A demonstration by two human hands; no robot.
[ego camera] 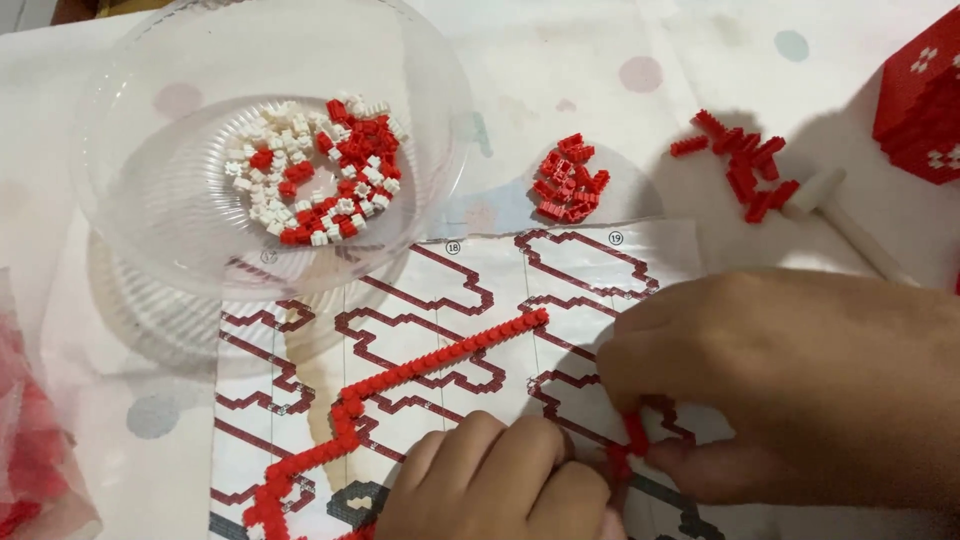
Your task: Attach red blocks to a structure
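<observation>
A short red brick piece [634, 440] is pinched between the fingertips of the right hand [790, 385], low in the frame and just right of centre, over the instruction sheet [470, 285]. The left hand [500, 485] is curled into a loose fist at the bottom edge, its fingers touching the same piece from the left; whether anything is gripped inside it cannot be told. A long red chain [420, 365] of joined bricks is laid diagonally across the sheet, from its middle down to the lower left corner, ending just beside the left hand. A clear bowl [120, 200] of loose red and white bricks is set over the sheet's upper left corner. Beyond the sheet's top edge, a small red pile [568, 178] is seen on the surface [600, 60], with longer red strips [745, 165] and a white tool [850, 215] further right. A built red block [920, 100] is cut by the right edge. Open room is left on the sheet between bowl and hands, and on the surface above the pile.
</observation>
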